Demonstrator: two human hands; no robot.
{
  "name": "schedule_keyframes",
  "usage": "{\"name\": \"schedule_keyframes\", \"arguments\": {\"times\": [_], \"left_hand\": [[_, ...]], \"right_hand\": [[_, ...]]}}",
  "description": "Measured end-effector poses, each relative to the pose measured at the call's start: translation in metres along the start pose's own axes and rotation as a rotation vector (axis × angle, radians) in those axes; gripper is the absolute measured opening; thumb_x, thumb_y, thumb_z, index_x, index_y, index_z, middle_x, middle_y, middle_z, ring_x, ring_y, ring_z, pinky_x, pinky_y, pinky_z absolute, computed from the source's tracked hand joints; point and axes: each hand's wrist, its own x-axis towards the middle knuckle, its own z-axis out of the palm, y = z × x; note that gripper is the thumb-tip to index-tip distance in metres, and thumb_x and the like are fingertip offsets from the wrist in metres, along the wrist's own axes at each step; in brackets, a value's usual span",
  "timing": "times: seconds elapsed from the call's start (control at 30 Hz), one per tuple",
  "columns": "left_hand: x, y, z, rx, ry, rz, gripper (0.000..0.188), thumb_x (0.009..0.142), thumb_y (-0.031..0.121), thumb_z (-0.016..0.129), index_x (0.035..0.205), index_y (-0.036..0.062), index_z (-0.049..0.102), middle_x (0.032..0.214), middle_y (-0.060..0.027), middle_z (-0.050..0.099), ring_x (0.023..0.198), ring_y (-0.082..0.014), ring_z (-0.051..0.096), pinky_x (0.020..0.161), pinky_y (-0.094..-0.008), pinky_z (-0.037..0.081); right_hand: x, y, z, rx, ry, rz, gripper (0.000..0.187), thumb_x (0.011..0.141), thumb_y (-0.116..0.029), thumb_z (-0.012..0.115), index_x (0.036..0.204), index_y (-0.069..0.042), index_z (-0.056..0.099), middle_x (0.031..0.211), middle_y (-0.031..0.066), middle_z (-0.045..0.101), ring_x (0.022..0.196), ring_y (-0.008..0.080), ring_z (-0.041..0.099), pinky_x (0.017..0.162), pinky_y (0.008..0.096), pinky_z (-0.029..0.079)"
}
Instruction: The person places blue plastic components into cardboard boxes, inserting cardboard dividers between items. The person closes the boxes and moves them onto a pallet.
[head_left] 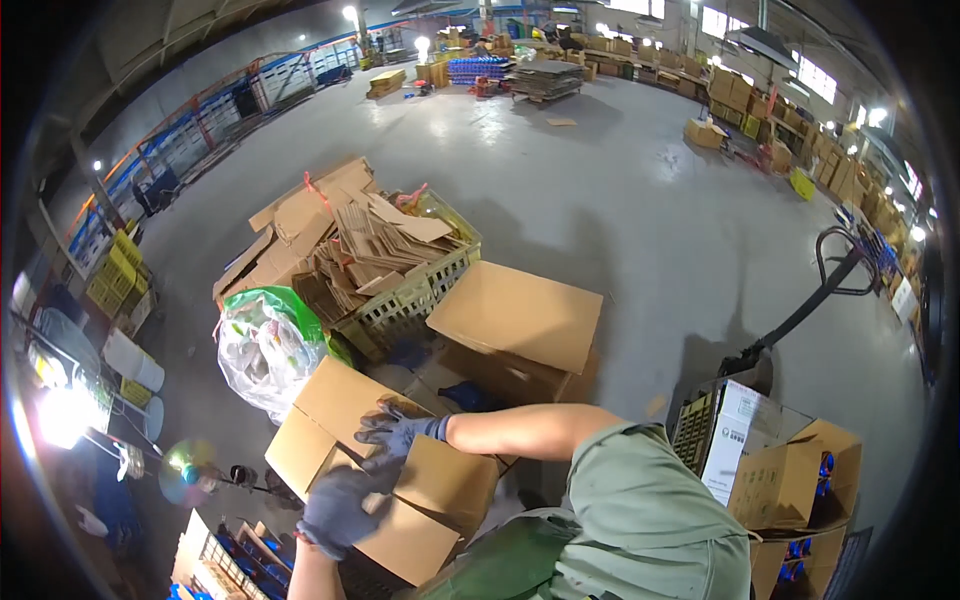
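Observation:
Below me is a cardboard box (410,535) with its flaps partly folded over and a gap between them. My right hand (395,432), in a dark grey-blue glove, lies with fingers spread on its far flap. Lower down, my left hand (342,508), gloved alike, is over the near-left flaps; motion smears its fingers, so its grip is unclear. Just beyond stands a second cardboard box (520,312) with a large flap raised. Between the two boxes some dark blue material (468,396) shows in part.
Ahead to the left are a pale yellow crate (410,300) heaped with flat cardboard pieces and a stuffed clear-and-green plastic bag (265,350). Open boxes (790,480) with blue items stand right, near a pallet jack handle (800,320). A bright lamp (62,415) shines at left.

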Motion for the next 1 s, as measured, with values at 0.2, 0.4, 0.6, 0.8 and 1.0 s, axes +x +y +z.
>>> {"name": "schedule_keyframes", "arguments": {"times": [0.2,0.4,0.6,0.8,1.0], "left_hand": [[-0.017,-0.07,0.057,0.117,0.392,-0.156,0.052,0.087,0.009,0.055,0.138,-0.0002,0.049,0.142,-0.0199,0.049,0.136,-0.0418,0.039,0.118,-0.0494,0.021],[-0.141,-0.097,0.124,-0.408,1.064,-0.937,0.058,0.097,0.028,0.062,0.139,-0.0082,0.044,0.141,-0.0203,0.051,0.131,-0.0315,0.047,0.11,-0.0386,0.036],[-0.203,-0.027,0.067,-0.945,1.376,-0.846,0.042,0.098,0.027,0.064,0.125,-0.0025,0.053,0.087,-0.0025,0.059,0.076,-0.0093,0.053,0.068,-0.022,0.043],[-0.328,-0.052,0.159,-0.653,1.077,-0.75,0.053,0.096,0.019,0.063,0.141,0.0024,0.041,0.128,-0.0124,0.058,0.11,-0.023,0.059,0.091,-0.0367,0.051],[-0.269,-0.061,0.128,-1.543,1.107,-0.724,0.058,0.103,0.052,0.041,0.142,0.0098,0.048,0.131,-0.0061,0.059,0.114,-0.025,0.057,0.098,-0.0331,0.046]], "right_hand": [[0.013,-0.008,-0.002,0.498,0.356,-0.08,0.045,0.088,-0.013,0.056,0.133,-0.015,0.056,0.129,0.0092,0.059,0.121,0.0308,0.055,0.106,0.0428,0.042],[0.007,-0.012,-0.037,0.607,-0.048,0.922,0.073,0.085,-0.067,0.051,0.118,-0.003,0.061,0.101,0.024,0.067,0.093,0.04,0.064,0.086,0.0465,0.051],[0.058,-0.075,-0.104,0.81,0.139,0.764,0.066,0.094,-0.054,0.053,0.135,-0.002,0.052,0.104,0.0228,0.069,0.085,0.0399,0.068,0.076,0.0474,0.053],[0.054,-0.086,-0.037,2.004,0.339,0.951,0.065,0.105,-0.05,0.038,0.124,0.008,0.06,0.118,0.0168,0.068,0.11,0.0244,0.064,0.105,0.0351,0.043],[-0.005,-0.039,-0.019,2.189,0.097,1.075,0.06,0.105,-0.047,0.04,0.145,-0.003,0.042,0.141,0.0121,0.05,0.124,0.0245,0.051,0.106,0.0352,0.042]]}}
